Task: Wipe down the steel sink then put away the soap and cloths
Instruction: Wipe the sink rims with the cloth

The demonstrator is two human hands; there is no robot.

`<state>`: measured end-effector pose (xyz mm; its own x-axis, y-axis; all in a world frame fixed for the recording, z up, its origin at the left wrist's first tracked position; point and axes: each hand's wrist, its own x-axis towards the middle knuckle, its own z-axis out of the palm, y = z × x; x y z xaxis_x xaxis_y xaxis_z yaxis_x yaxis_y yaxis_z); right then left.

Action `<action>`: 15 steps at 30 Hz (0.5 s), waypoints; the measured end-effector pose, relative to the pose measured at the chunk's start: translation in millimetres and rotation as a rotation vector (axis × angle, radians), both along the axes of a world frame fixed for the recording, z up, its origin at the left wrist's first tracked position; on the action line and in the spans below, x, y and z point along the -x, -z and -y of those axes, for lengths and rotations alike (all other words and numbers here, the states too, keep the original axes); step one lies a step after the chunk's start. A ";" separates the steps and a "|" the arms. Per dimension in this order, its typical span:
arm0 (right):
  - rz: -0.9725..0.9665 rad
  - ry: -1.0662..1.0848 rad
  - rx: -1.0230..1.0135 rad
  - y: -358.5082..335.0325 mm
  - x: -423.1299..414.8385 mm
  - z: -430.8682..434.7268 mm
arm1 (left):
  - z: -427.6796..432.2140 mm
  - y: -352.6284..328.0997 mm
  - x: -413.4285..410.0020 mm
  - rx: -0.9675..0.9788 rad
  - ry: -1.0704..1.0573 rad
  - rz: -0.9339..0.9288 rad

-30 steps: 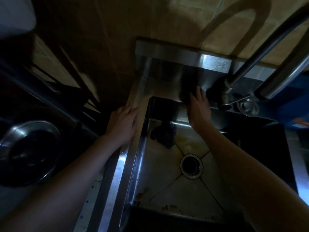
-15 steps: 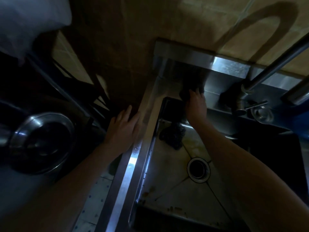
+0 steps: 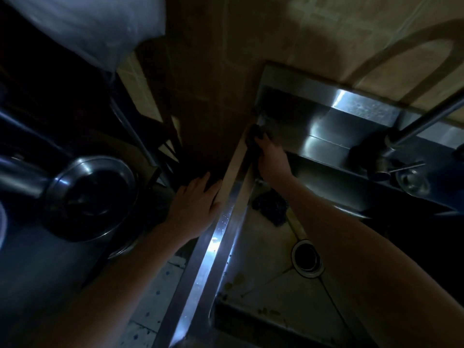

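Dim kitchen, seen from beside the person. The steel sink point(image 3: 213, 247) runs from near centre to far right, with a bright glare strip on its left rim. The right hand point(image 3: 272, 159) is at the sink's far-left corner, where the left rim meets the back ledge. Its grip is curled around a dark cloth point(image 3: 256, 133), which it presses against that corner. The light is low, so the cloth's fabric and colour can't be read.

The left hand point(image 3: 195, 204) lies flat with straight, spread fingers. Its grip is released and it holds nothing. The thumb side touches the outer edge of the left rim, roughly halfway along. The two hands are apart.

A second dark rag or scrubber point(image 3: 271, 207) lies in the basin, crumpled at the far-left end of the floor and partly under the right forearm. The round drain point(image 3: 306, 258) is mid-basin, just beside that forearm. Brownish specks point(image 3: 266, 311) sit along the basin's near edge.

The faucet point(image 3: 411, 131) rises from the back ledge at right, and its curved shadow falls on the tiled wall point(image 3: 326, 33). A steel pot lid point(image 3: 93, 197) sits left of the sink, near the left hand. A white plastic bag point(image 3: 88, 28) is top left, blurred. Pale speckled tiles point(image 3: 155, 297) lie beside the sink's near-left edge.
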<state>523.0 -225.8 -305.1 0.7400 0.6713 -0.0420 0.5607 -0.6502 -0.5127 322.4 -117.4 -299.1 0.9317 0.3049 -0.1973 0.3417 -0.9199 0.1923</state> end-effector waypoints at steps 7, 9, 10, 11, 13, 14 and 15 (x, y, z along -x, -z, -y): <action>-0.035 -0.054 -0.003 13.4 59.2 27.9 | 4.3 -3.6 25.7 0.148 -0.056 0.026; -0.038 -0.086 -0.014 16.2 77.1 35.8 | 6.2 -5.1 38.3 0.166 -0.075 0.036; -0.038 -0.096 -0.022 17.4 86.4 39.4 | 7.2 -5.7 45.0 0.171 -0.083 0.033; -0.042 -0.100 -0.029 18.6 95.7 43.2 | 8.4 -5.9 51.4 0.171 -0.091 0.030; -0.052 -0.100 -0.044 20.3 113.7 51.3 | 11.2 -6.1 65.0 0.158 -0.107 0.021; -0.053 -0.100 -0.052 20.6 123.2 55.2 | 12.7 -6.2 71.7 0.151 -0.114 0.012; -0.051 -0.104 -0.059 20.4 133.3 58.8 | 14.3 -6.1 78.1 0.147 -0.121 0.003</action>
<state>389.6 -284.6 -325.4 0.6644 0.7465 -0.0358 0.5956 -0.5578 -0.5781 244.3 -131.7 -293.0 0.8909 0.3825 -0.2450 0.4470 -0.8343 0.3228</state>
